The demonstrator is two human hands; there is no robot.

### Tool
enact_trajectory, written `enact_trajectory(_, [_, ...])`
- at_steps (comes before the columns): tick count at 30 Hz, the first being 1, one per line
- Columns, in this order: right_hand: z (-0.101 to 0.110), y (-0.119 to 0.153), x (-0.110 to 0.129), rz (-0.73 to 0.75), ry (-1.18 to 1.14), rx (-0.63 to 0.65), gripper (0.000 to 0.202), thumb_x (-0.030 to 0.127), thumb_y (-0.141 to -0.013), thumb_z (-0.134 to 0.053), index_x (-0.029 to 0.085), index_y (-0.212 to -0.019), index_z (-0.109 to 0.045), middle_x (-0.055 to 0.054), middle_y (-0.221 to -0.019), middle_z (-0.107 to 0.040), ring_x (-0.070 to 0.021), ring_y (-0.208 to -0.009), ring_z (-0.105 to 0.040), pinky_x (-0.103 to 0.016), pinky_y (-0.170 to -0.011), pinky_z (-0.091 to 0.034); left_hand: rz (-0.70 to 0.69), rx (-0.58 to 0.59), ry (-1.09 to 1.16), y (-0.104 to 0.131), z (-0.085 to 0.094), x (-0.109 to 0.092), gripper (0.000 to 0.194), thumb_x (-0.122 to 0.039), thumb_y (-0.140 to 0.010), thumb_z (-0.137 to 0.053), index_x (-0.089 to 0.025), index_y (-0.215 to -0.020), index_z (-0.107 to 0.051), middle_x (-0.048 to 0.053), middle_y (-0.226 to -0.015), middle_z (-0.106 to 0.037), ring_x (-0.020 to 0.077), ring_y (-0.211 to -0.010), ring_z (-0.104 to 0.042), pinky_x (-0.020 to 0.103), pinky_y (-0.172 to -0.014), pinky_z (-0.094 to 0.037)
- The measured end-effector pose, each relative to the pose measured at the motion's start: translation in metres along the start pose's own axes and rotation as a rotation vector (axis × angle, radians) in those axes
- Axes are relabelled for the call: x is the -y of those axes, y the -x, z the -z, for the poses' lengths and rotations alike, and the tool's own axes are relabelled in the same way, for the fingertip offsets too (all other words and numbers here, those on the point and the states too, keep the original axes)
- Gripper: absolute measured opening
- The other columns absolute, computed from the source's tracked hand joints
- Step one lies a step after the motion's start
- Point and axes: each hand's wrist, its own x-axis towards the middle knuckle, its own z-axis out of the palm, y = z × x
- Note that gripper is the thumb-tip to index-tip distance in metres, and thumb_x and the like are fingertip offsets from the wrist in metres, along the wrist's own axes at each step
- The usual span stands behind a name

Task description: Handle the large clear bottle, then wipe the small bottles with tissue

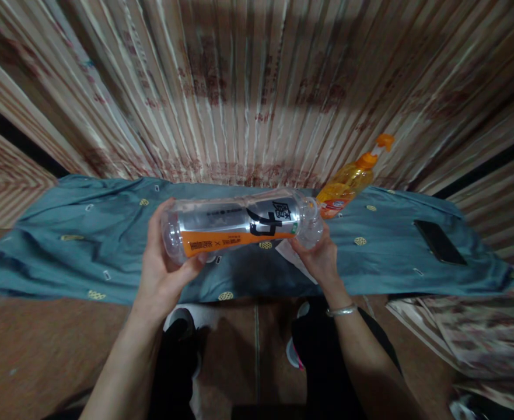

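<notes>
A clear plastic bottle (239,221) with a silver and orange label lies sideways in the air above the cloth-covered table. My left hand (164,262) wraps round its base end, thumb along the near side. At the neck end, my right hand (318,251) grips the bottle from below; some of its fingers are hidden behind the neck. Just beyond the right hand stands a spray bottle (344,184) of yellow-orange liquid with an orange nozzle. Something white and flat, perhaps paper or a tissue (296,259), lies on the cloth below the right hand.
A teal cloth (103,233) with yellow patterns covers the narrow table. On its right side lies a black phone (439,242). A pleated curtain (239,87) hangs behind the table. Striped fabric (493,332) is at the lower right, and my legs are below the near edge.
</notes>
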Motion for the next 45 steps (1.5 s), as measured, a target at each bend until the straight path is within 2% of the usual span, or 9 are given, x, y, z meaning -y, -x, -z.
enact_trajectory(9, [0.0011, 0.0003, 0.0019, -0.001, 0.006, 0.002, 0.088, 0.058, -0.068, -0.075, 0.016, -0.141, -0.049, -0.018, -0.118, -0.075, -0.0374, -0.102, -0.073, -0.049, -0.086, -0.058, -0.016, 0.006, -0.022, 0.0, 0.0007, -0.0002, 0.092, -0.05, -0.062, -0.088, -0.025, -0.141, -0.049, 0.008, -0.133, -0.059, 0.0274, -0.116, -0.06, 0.039, -0.102, -0.052])
enact_trajectory(16, [0.0023, -0.0004, 0.003, -0.034, 0.001, 0.022, 0.087, 0.057, -0.067, -0.075, 0.014, -0.138, -0.05, -0.02, -0.122, -0.073, -0.0388, -0.109, -0.071, -0.05, -0.091, -0.057, -0.027, 0.013, -0.024, 0.0005, 0.0019, 0.001, 0.092, -0.047, -0.063, -0.088, -0.025, -0.143, -0.049, 0.008, -0.138, -0.058, 0.0287, -0.122, -0.058, 0.04, -0.107, -0.049])
enact_trajectory(23, [0.0033, -0.0006, 0.004, -0.064, 0.017, 0.038, 0.087, 0.057, -0.066, -0.076, 0.015, -0.138, -0.05, -0.019, -0.119, -0.074, -0.0392, -0.109, -0.071, -0.051, -0.091, -0.056, -0.006, -0.002, -0.029, 0.0, 0.0022, -0.0001, 0.093, -0.048, -0.061, -0.089, -0.025, -0.142, -0.05, 0.009, -0.138, -0.058, 0.03, -0.122, -0.058, 0.043, -0.108, -0.049])
enact_trajectory(27, [0.0041, 0.0001, 0.0054, -0.057, 0.01, 0.039, 0.086, 0.055, -0.066, -0.077, 0.015, -0.138, -0.051, -0.018, -0.118, -0.074, -0.0392, -0.109, -0.071, -0.051, -0.092, -0.056, -0.027, 0.002, -0.013, 0.0, 0.002, 0.0007, 0.09, -0.045, -0.064, -0.088, -0.025, -0.143, -0.05, 0.008, -0.136, -0.059, 0.0267, -0.119, -0.059, 0.038, -0.104, -0.052])
enact_trajectory(32, [0.003, 0.0009, 0.0048, -0.033, 0.006, 0.022, 0.083, 0.055, -0.068, -0.076, 0.016, -0.137, -0.052, -0.016, -0.117, -0.075, -0.0378, -0.105, -0.073, -0.05, -0.089, -0.057, -0.117, -0.007, -0.037, -0.002, 0.0046, 0.0067, 0.09, -0.042, -0.06, -0.091, -0.027, -0.141, -0.054, 0.004, -0.131, -0.064, 0.0209, -0.114, -0.062, 0.03, -0.096, -0.054])
enact_trajectory(37, [0.0012, 0.0006, 0.0028, -0.011, 0.015, 0.017, 0.085, 0.053, -0.069, -0.076, 0.014, -0.139, -0.051, -0.018, -0.121, -0.074, -0.0375, -0.11, -0.072, -0.05, -0.092, -0.058, -0.108, -0.005, 0.012, -0.0027, 0.005, 0.0084, 0.088, -0.036, -0.059, -0.092, -0.031, -0.139, -0.057, 0.0, -0.132, -0.065, 0.0148, -0.115, -0.063, 0.02, -0.096, -0.05])
enact_trajectory(45, [0.0013, -0.0003, 0.0019, 0.031, 0.035, 0.021, 0.085, 0.053, -0.07, -0.075, 0.012, -0.14, -0.05, -0.02, -0.123, -0.073, -0.0371, -0.112, -0.071, -0.048, -0.092, -0.058, -0.132, -0.003, 0.002, -0.0024, 0.0045, 0.0049, 0.088, -0.039, -0.06, -0.092, -0.03, -0.14, -0.056, 0.001, -0.129, -0.066, 0.0146, -0.111, -0.063, 0.019, -0.093, -0.052])
